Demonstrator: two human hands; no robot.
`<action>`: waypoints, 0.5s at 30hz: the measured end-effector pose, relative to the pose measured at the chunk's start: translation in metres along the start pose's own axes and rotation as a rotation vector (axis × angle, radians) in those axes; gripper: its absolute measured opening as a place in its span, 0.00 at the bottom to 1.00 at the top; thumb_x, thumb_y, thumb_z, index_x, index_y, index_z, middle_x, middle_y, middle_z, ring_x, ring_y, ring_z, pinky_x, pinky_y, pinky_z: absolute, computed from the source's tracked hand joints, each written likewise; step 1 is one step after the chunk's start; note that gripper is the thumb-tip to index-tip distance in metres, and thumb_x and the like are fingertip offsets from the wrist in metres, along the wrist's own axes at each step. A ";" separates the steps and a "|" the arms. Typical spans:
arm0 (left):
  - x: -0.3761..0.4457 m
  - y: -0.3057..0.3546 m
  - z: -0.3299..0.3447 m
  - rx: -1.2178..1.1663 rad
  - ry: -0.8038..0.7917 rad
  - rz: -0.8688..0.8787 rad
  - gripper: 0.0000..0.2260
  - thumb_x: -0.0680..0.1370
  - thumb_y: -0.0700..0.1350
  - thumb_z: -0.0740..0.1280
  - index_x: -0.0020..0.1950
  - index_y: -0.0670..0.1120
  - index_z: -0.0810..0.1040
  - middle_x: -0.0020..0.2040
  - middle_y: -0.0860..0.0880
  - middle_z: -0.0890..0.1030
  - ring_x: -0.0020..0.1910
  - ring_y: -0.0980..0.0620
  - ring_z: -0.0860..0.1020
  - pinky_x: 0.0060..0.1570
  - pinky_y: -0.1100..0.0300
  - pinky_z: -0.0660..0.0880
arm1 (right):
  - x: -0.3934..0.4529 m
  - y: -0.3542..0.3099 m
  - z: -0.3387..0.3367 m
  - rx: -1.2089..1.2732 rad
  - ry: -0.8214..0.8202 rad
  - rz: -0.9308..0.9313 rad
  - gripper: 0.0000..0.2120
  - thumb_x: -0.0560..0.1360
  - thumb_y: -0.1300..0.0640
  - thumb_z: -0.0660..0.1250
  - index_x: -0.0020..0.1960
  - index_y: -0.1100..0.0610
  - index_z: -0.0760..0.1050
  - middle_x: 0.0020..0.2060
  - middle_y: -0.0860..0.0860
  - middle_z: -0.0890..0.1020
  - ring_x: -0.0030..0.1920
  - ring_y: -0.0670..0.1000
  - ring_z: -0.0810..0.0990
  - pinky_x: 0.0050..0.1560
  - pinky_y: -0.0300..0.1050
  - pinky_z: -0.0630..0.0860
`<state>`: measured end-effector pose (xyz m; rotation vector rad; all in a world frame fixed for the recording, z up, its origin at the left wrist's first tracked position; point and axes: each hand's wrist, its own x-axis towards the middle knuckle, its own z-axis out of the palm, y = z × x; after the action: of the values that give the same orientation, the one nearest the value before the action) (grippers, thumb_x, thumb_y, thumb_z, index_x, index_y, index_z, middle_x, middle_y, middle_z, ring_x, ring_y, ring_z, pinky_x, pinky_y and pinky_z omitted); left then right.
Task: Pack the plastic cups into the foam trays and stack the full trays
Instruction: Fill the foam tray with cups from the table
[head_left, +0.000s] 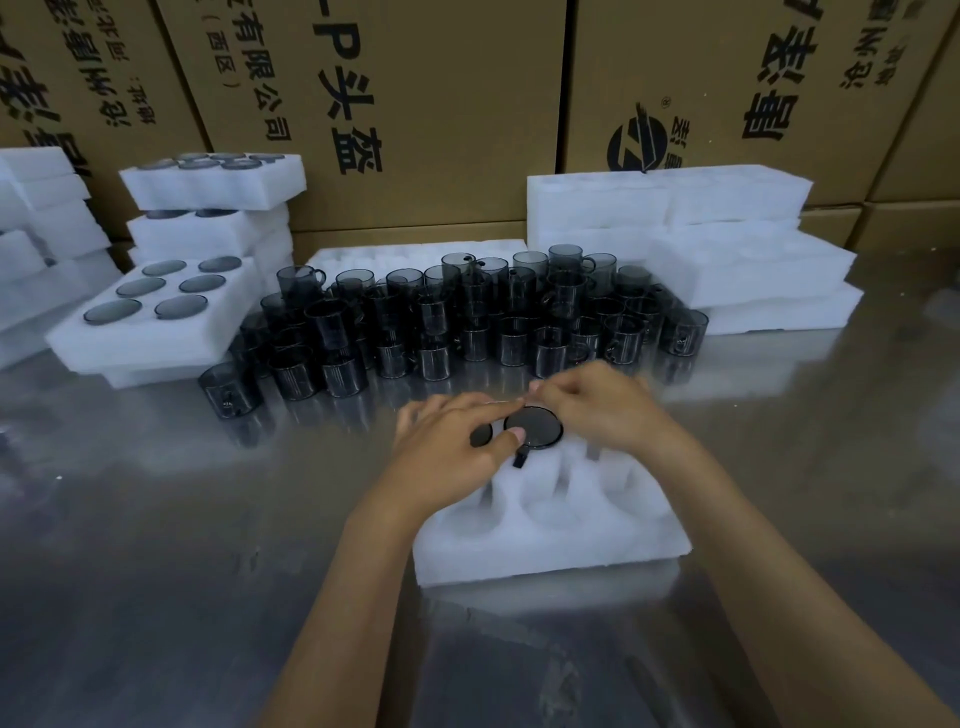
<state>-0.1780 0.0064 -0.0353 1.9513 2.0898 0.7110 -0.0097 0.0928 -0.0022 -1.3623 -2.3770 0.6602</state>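
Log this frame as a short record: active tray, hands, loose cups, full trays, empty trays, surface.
active tray: foam tray nearest the camera, one cup seated bottom-up in a far pocket, near pockets empty
left hand: left hand rests on the tray's far left, thumb on the cup
right hand: right hand at the cup's far edge
loose cups: cups crowded mid-table, some stacked
full trays: full trays stacked at left
empty trays: empty trays stacked at right
surface: shiny metal table
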 end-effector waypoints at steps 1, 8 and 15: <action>0.000 0.000 0.000 -0.008 0.001 0.002 0.17 0.80 0.61 0.60 0.69 0.70 0.70 0.61 0.69 0.67 0.69 0.60 0.61 0.56 0.66 0.44 | 0.009 0.000 -0.004 0.003 0.043 0.026 0.17 0.81 0.45 0.60 0.38 0.32 0.81 0.34 0.37 0.82 0.43 0.43 0.81 0.60 0.53 0.63; -0.001 -0.001 0.002 -0.002 0.012 0.013 0.18 0.80 0.63 0.58 0.70 0.70 0.69 0.70 0.64 0.70 0.71 0.58 0.61 0.59 0.66 0.44 | 0.061 0.007 -0.008 -0.226 -0.016 0.210 0.24 0.80 0.56 0.61 0.75 0.45 0.69 0.70 0.57 0.69 0.66 0.61 0.74 0.69 0.57 0.70; -0.002 -0.002 0.001 0.001 0.007 0.021 0.18 0.80 0.63 0.57 0.71 0.68 0.69 0.71 0.63 0.70 0.72 0.57 0.61 0.63 0.61 0.44 | 0.068 0.012 0.000 -0.350 0.095 0.175 0.11 0.78 0.57 0.65 0.59 0.48 0.80 0.64 0.56 0.69 0.69 0.59 0.65 0.65 0.55 0.70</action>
<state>-0.1786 0.0050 -0.0376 1.9767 2.0775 0.7216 -0.0350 0.1569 -0.0057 -1.7169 -2.3930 0.2166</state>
